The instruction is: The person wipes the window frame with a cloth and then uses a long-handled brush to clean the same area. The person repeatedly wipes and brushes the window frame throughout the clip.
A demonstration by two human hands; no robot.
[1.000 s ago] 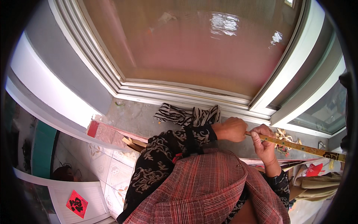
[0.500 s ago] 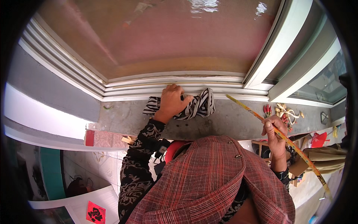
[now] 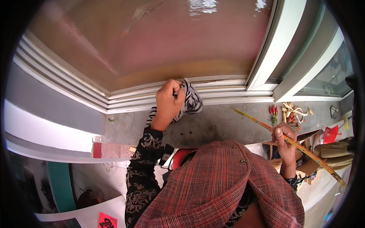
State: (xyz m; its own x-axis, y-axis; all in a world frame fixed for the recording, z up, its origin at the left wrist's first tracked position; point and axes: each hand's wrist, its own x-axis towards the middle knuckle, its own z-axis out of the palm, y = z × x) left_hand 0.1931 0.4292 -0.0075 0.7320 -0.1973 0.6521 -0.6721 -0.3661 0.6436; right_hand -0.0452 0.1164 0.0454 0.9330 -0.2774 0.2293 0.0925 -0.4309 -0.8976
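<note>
A black-and-white striped cloth [image 3: 193,99] is bunched in my left hand [image 3: 168,102], whose fingers are closed on it. It lies over the white grooves of the window track [image 3: 224,88], and part of it hangs onto the grey sill [image 3: 220,123]. Over the sill's right part, my right hand [image 3: 286,138] grips a long, thin, flat yellow-and-orange patterned strip [image 3: 319,161] between thumb and fingers. The strip slants from the sill down to the lower right, apart from the cloth.
Red chillies [image 3: 273,111] and pale, stringy dried bulbs or pods [image 3: 291,110] lie on the sill at right. A screened window [image 3: 171,41] rises behind the track, with a white upright frame [image 3: 275,41] to its right. Cartons and a red bag [image 3: 331,135] stand lower right.
My left hand has lifted the cloth from the sill up onto the window track and closed round it. My right hand still holds the strip and has shifted slightly down.
</note>
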